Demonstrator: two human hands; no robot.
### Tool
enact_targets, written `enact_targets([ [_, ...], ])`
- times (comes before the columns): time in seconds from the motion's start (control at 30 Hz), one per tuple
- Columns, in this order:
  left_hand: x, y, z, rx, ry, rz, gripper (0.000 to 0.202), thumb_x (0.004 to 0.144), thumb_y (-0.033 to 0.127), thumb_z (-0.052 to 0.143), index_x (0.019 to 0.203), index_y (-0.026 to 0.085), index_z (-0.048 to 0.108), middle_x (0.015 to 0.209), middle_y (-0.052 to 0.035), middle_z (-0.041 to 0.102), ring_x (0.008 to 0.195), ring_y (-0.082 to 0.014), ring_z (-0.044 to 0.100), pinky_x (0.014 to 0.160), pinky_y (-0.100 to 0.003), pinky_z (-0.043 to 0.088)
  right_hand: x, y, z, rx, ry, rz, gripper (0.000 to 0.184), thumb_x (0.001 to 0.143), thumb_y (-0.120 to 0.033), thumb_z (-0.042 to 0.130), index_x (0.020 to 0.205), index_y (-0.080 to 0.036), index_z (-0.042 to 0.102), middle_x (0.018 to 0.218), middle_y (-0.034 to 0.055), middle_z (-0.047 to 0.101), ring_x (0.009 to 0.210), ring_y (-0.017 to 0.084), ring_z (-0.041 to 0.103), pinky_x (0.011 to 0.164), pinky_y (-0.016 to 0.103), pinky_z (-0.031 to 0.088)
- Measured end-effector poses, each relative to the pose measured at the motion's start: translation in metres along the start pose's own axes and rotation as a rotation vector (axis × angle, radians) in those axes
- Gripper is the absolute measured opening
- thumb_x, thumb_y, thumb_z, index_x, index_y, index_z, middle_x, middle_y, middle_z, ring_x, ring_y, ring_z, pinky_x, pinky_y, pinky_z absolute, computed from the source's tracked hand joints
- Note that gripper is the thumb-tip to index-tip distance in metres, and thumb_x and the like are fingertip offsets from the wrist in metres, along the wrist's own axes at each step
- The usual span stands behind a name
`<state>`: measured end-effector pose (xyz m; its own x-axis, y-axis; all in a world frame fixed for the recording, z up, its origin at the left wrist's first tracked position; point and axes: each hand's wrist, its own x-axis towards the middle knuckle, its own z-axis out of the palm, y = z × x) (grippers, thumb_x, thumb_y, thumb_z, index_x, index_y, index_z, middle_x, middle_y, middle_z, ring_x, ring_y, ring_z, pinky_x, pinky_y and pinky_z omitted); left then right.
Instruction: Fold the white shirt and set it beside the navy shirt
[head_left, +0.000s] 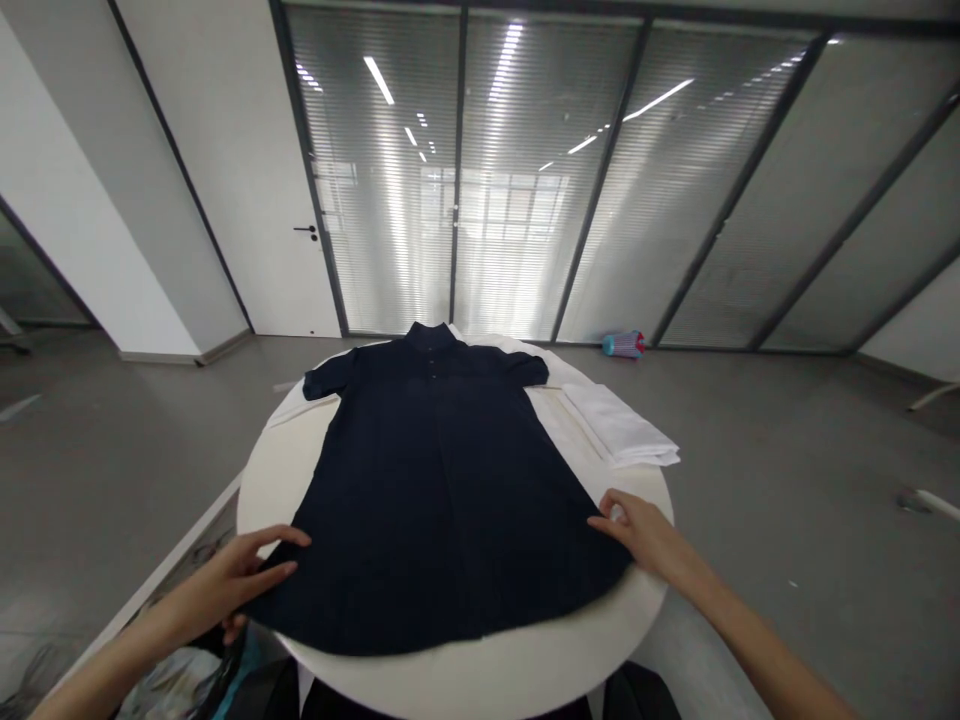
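A dark navy short-sleeved shirt lies spread flat, its collar at the far side and its hem nearest me. Small buttons show below the collar. At the lower left edge of the shirt is my left hand, with finger and thumb stretched apart over the cloth; its lower fingers are partly hidden. My right hand pinches the lower right side edge between bent fingers. Under the shirt is a round white table, along with some white cloth at the far side.
Folded white cloth lies on the table's right side. A blue and red object is on the floor by the glass partition. At lower left, beside the table, are bagged items. A white door stands beyond.
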<state>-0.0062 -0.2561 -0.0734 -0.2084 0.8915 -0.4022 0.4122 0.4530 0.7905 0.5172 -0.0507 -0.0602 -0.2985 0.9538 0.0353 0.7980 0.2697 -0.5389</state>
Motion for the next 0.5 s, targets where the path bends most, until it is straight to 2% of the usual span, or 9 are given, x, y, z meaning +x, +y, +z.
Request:
enact_targets([
  [0.07, -0.003, -0.007, 0.002, 0.032, -0.057, -0.02, 0.083, 0.066, 0.082, 0.063, 0.128, 0.028, 0.057, 0.054, 0.0064, 0.053, 0.035, -0.0144, 0.049, 0.033, -0.023, 0.037, -0.004, 0.008, 0.002, -0.041, -0.05, 0.028, 0.022, 0.08, -0.046, 0.062, 0.077, -0.025, 0.057, 0.057, -0.0011, 0.06, 0.057, 0.021, 0.057, 0.056, 0.028, 0.035],
  [0.13, -0.002, -0.006, -0.008, 0.063, -0.064, 0.0, 0.084, 0.069, 0.081, 0.062, 0.134, 0.029, 0.053, 0.055, 0.0051, 0.057, 0.04, -0.0184, 0.056, 0.037, -0.026, 0.041, -0.002, 0.009, -0.002, -0.099, -0.051, 0.064, 0.023, 0.079, -0.047, 0.066, 0.084, -0.025, 0.061, 0.059, -0.0008, 0.062, 0.059, 0.022, 0.06, 0.055, 0.028, 0.035],
  [0.17, 0.003, -0.001, -0.017, 0.085, -0.03, 0.028, 0.084, 0.069, 0.08, 0.062, 0.134, 0.028, 0.054, 0.055, 0.0042, 0.059, 0.043, -0.0203, 0.059, 0.04, -0.028, 0.045, 0.002, 0.007, -0.005, -0.123, -0.036, 0.068, 0.024, 0.079, -0.048, 0.067, 0.087, -0.025, 0.062, 0.062, -0.0001, 0.064, 0.061, 0.022, 0.061, 0.056, 0.028, 0.036],
  [0.23, 0.021, 0.014, -0.041, 0.136, 0.116, 0.115, 0.081, 0.065, 0.079, 0.066, 0.126, 0.026, 0.061, 0.058, 0.0016, 0.064, 0.051, -0.0229, 0.064, 0.051, -0.032, 0.053, 0.02, -0.003, -0.014, -0.134, 0.019, 0.034, 0.027, 0.082, -0.051, 0.066, 0.09, -0.025, 0.065, 0.069, 0.0017, 0.067, 0.067, 0.023, 0.064, 0.059, 0.028, 0.039],
  [0.3, 0.053, 0.037, -0.067, 0.173, 0.307, 0.197, 0.078, 0.057, 0.078, 0.071, 0.113, 0.023, 0.067, 0.071, -0.0024, 0.07, 0.06, -0.0237, 0.068, 0.056, -0.031, 0.054, 0.05, -0.019, -0.019, -0.071, 0.055, -0.019, 0.027, 0.085, -0.051, 0.063, 0.091, -0.024, 0.065, 0.073, 0.0025, 0.068, 0.071, 0.022, 0.066, 0.062, 0.028, 0.043],
  [0.37, 0.094, 0.06, -0.089, 0.144, 0.414, 0.219, 0.079, 0.053, 0.075, 0.074, 0.109, 0.019, 0.067, 0.081, -0.0061, 0.071, 0.069, -0.0247, 0.069, 0.054, -0.029, 0.053, 0.091, -0.039, -0.019, 0.079, 0.033, -0.02, 0.026, 0.085, -0.046, 0.064, 0.094, -0.022, 0.063, 0.075, 0.0028, 0.068, 0.066, 0.019, 0.065, 0.062, 0.028, 0.047],
  [0.43, 0.137, 0.081, -0.105, 0.048, 0.474, 0.2, 0.08, 0.056, 0.069, 0.076, 0.112, 0.013, 0.064, 0.091, -0.0104, 0.07, 0.078, -0.0242, 0.068, 0.056, -0.027, 0.053, 0.137, -0.058, -0.012, 0.313, -0.01, 0.07, 0.03, 0.086, -0.042, 0.064, 0.107, -0.021, 0.06, 0.078, 0.0028, 0.067, 0.061, 0.018, 0.064, 0.056, 0.027, 0.049],
  [0.5, 0.176, 0.097, -0.115, -0.043, 0.51, 0.131, 0.078, 0.063, 0.066, 0.076, 0.112, 0.007, 0.061, 0.096, -0.0141, 0.068, 0.079, -0.0221, 0.066, 0.062, -0.029, 0.055, 0.183, -0.071, -0.001, 0.552, 0.034, 0.193, 0.036, 0.086, -0.036, 0.065, 0.117, -0.021, 0.054, 0.086, 0.0042, 0.067, 0.063, 0.016, 0.064, 0.055, 0.026, 0.052],
])
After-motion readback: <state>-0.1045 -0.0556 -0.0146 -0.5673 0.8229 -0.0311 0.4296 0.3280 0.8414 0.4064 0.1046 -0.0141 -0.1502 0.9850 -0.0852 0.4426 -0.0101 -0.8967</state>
